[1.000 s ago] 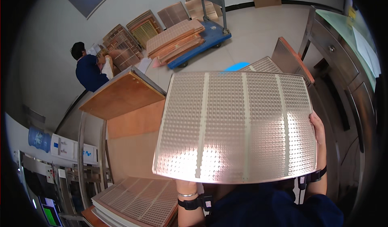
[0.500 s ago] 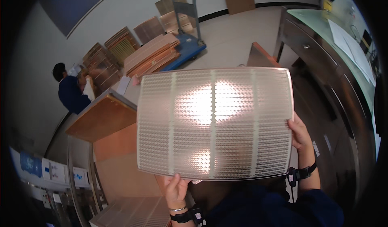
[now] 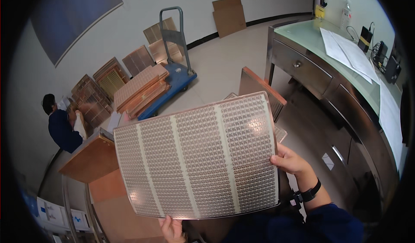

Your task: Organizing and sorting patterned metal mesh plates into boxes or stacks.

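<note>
The left hand (image 3: 171, 229) pinches the panel (image 3: 196, 165) by its lower edge near the left corner; the right hand (image 3: 290, 160) grips its right edge, thumb on the face. The panel is held up, tilted, apart from the counter (image 3: 298, 29). Papers (image 3: 346, 52) lie near the counter's drawer-side edge, a cup (image 3: 320, 11) at its far corner, a bottle (image 3: 346, 16) by its wall-side edge.

Panel (image 3: 205, 165): rectangular, metallic, finely patterned, three pale strips.
Panel pose: tilted, upper edge rising rightward.
Panel grip: left hand (image 3: 172, 229), lower edge; right hand (image 3: 293, 160), right edge.
</note>
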A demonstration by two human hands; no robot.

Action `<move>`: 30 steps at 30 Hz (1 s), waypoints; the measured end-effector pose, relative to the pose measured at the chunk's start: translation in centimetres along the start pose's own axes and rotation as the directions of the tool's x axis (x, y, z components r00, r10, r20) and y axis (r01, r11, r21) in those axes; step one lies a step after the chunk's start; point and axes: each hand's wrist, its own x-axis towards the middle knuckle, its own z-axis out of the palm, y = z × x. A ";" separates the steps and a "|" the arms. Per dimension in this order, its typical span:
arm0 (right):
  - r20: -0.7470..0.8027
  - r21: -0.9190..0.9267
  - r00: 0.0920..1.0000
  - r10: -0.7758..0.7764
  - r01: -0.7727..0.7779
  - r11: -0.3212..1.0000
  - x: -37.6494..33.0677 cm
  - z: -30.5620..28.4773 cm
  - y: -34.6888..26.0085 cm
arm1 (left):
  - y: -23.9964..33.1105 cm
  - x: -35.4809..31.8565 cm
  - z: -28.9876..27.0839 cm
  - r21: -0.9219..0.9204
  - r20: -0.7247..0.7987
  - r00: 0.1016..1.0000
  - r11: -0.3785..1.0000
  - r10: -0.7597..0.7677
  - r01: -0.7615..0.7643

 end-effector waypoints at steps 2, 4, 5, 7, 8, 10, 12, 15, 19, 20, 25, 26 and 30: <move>0.023 -0.042 1.000 0.007 -0.006 0.999 0.1 0.2 -0.1 | 0.0 0.1 -1.2 -0.026 0.029 0.999 1.000 0.012 -0.011; 0.043 -0.093 0.999 0.026 -0.022 0.995 0.5 0.4 -0.2 | 0.4 -0.2 -1.2 -0.053 0.038 0.999 0.998 0.040 -0.038; 0.055 -0.139 0.997 0.049 -0.041 0.989 0.7 0.4 -0.1 | 0.6 -0.3 -1.2 -0.032 0.006 0.997 0.996 0.078 -0.078; 0.081 -0.141 0.985 0.152 -0.140 0.980 1.5 0.1 0.0 | 1.3 -0.4 -1.8 -0.004 -0.053 0.987 0.989 0.149 -0.149; 0.085 -0.147 0.965 0.249 -0.235 0.961 2.0 -0.1 0.2 | 1.3 0.3 -3.2 0.012 -0.007 0.978 0.978 0.207 -0.207; 0.084 0.129 0.967 0.239 -0.248 0.960 3.1 0.3 1.4 | 1.5 1.0 -4.7 -0.223 0.005 0.967 0.943 0.256 -0.248; 0.131 0.243 0.974 0.184 -0.211 0.947 4.2 1.9 2.8 | 1.3 1.7 -3.0 -0.442 -0.022 0.964 0.862 0.267 -0.249; 0.273 0.291 0.938 0.216 -0.294 0.910 5.7 5.6 3.6 | -0.3 2.7 -3.7 -0.275 -0.328 0.926 0.919 0.187 -0.283; 0.404 0.184 0.867 0.292 -0.390 0.902 9.5 14.2 6.9 | -7.0 2.7 -7.6 -0.103 -0.276 0.949 0.978 0.149 -0.183; 0.388 0.133 0.864 0.321 -0.397 0.908 10.4 16.9 7.8 | -7.9 2.6 -5.9 -0.095 -0.371 0.907 0.964 0.198 -0.249; 0.412 -0.303 0.774 0.480 -0.380 0.874 12.5 26.8 15.1 | -8.7 1.5 -5.5 0.113 -0.488 0.847 0.977 0.212 -0.180; 0.454 -0.336 0.803 0.386 -0.248 0.909 12.3 28.7 16.2 | -9.3 1.4 -6.8 0.045 -0.473 0.852 0.971 0.227 -0.234; 0.602 -0.396 0.792 0.104 0.183 0.900 10.3 30.8 23.7 | -10.9 2.2 -7.4 -0.043 -0.608 0.767 0.956 0.204 -0.289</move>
